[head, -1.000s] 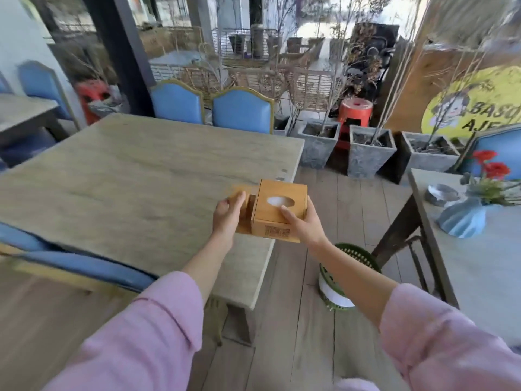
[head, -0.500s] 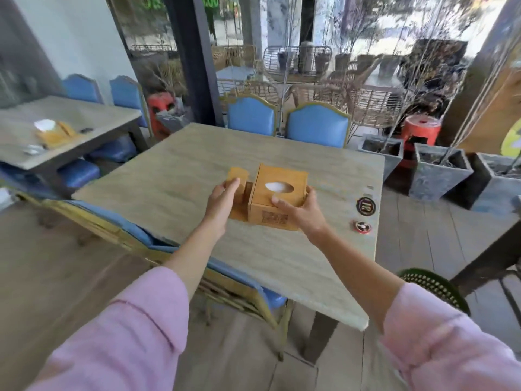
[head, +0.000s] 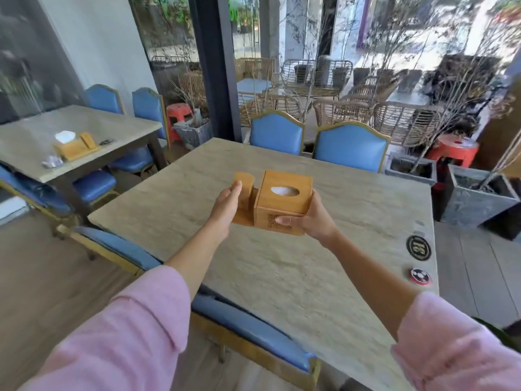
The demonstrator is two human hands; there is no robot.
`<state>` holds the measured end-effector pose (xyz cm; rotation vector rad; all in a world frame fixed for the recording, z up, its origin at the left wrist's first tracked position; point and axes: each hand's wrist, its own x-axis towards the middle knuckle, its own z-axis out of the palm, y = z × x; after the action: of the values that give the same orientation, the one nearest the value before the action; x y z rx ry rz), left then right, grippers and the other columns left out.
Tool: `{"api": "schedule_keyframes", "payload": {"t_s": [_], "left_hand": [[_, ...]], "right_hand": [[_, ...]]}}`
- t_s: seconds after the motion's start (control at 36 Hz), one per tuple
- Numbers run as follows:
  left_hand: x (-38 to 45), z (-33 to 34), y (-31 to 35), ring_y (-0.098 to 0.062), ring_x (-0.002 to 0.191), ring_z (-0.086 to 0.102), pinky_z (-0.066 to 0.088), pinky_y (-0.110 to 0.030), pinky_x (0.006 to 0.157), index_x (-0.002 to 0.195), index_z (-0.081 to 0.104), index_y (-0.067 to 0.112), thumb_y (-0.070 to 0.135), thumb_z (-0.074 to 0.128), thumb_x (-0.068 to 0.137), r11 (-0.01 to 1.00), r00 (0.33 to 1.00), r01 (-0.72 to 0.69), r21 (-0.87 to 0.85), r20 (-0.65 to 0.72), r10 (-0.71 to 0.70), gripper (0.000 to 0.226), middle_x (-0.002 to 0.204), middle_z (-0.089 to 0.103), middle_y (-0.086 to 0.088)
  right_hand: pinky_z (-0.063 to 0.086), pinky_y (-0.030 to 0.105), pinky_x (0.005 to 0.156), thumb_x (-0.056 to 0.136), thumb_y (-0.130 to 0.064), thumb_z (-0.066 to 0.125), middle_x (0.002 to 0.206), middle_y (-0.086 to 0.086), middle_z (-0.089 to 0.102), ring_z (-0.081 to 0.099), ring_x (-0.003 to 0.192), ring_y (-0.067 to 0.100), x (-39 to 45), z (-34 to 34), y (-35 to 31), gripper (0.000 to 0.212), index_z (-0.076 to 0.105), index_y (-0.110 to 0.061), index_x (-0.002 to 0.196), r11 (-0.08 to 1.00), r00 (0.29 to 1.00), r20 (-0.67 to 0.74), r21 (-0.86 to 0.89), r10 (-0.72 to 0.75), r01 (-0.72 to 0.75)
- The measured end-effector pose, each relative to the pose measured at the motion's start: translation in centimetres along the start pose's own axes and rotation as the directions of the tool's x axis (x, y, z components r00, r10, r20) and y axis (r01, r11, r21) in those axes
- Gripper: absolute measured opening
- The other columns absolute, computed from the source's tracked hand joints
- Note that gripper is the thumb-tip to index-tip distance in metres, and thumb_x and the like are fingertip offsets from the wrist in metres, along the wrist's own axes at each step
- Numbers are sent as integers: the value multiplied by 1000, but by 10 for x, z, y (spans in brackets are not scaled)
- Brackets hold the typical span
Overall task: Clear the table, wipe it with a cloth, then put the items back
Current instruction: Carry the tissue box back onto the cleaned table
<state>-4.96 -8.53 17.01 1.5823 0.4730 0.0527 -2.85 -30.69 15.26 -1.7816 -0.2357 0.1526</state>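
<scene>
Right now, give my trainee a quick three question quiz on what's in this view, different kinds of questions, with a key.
1. True or false: both hands hold the wooden tissue box above the table.
2. Which lies nearer the table's right edge? A) two round coasters B) a cloth C) a vase
3. Fill in: the chairs at the table's far side have ____ cushions.

Key
1. True: the left hand is on the holder side, the right hand on the box's near right corner.
2. A: a black coaster and a red coaster.
3. Blue.
</scene>
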Motion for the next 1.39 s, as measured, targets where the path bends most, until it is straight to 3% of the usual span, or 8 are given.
{"api": "schedule_keyframes", "payload": {"t_s": [0.22, 0.31, 0.44, 0.69, 0.89, 1.14, 1.31, 1.39], "left_hand": [[47, -17, 25, -21, 124, 49, 36, -42, 107, 136, 49, 28, 75, 48, 78, 998, 1000, -26, 53, -15, 26, 74, 138, 52, 5], [78, -28, 28, -19, 126, 45, 34, -34, 97, 136, 49, 26, 68, 46, 87, 996, 1000, -18, 88, -23, 20, 65, 135, 50, 7], [133, -49, 31, -20, 129, 45, 33, -34, 98, 137, 49, 24, 66, 49, 87, 994, 1000, 8, 112, 20, -10, 66, 143, 48, 2], [245, -97, 30, -19, 127, 48, 35, -42, 110, 133, 53, 32, 75, 56, 71, 986, 986, 17, 167, 163, -44, 75, 140, 51, 6], [332, -107, 19, -16, 107, 52, 40, -30, 93, 106, 49, 28, 53, 58, 89, 983, 980, 39, 180, 183, -72, 32, 112, 54, 5], [425, -106, -7, -14, 104, 46, 34, -28, 89, 120, 46, 25, 55, 57, 89, 976, 965, 103, 194, 220, -145, 45, 113, 48, 6], [473, -109, -33, -13, 107, 46, 31, -29, 89, 104, 46, 31, 54, 61, 87, 968, 949, 156, 196, 241, -202, 32, 106, 48, 12], [488, -110, -46, -13, 106, 47, 33, -30, 89, 124, 50, 25, 58, 62, 84, 967, 950, 166, 192, 233, -209, 53, 115, 51, 7]], "right_hand": [[45, 44, 104, 46, -41, 95, 130, -7, 48, 50, 122, 16, 56, 32, -1, 121, 27, -18, 143, 997, 999, -45, -81, -16, 12], [45, 42, 104, 52, -37, 94, 128, -9, 47, 49, 122, 17, 78, 45, 2, 116, 26, -19, 144, 995, 998, -57, -102, -8, 2], [46, 46, 103, 36, -58, 90, 134, -3, 51, 51, 122, 18, 116, 75, 3, 129, 27, -22, 143, 995, 995, -101, -96, 23, -33], [47, 36, 98, 46, -47, 94, 130, -8, 54, 53, 118, 15, 202, 139, 18, 117, 30, -28, 142, 979, 970, -229, -162, 86, -125], [47, 42, 100, 41, -45, 96, 135, -3, 50, 50, 122, 20, 273, 180, 33, 130, 23, -28, 147, 944, 936, -286, -193, 207, -268], [43, 35, 101, 48, -36, 97, 140, -1, 46, 46, 127, 20, 352, 209, 67, 131, 16, -24, 151, 905, 891, -305, -157, 336, -395], [42, 31, 97, 55, -32, 95, 139, 1, 46, 47, 127, 22, 384, 222, 96, 126, 13, -25, 150, 881, 870, -289, -143, 399, -452], [42, 31, 97, 56, -33, 94, 139, 1, 47, 47, 127, 22, 394, 227, 108, 128, 10, -26, 152, 868, 862, -278, -150, 423, -474]]}}
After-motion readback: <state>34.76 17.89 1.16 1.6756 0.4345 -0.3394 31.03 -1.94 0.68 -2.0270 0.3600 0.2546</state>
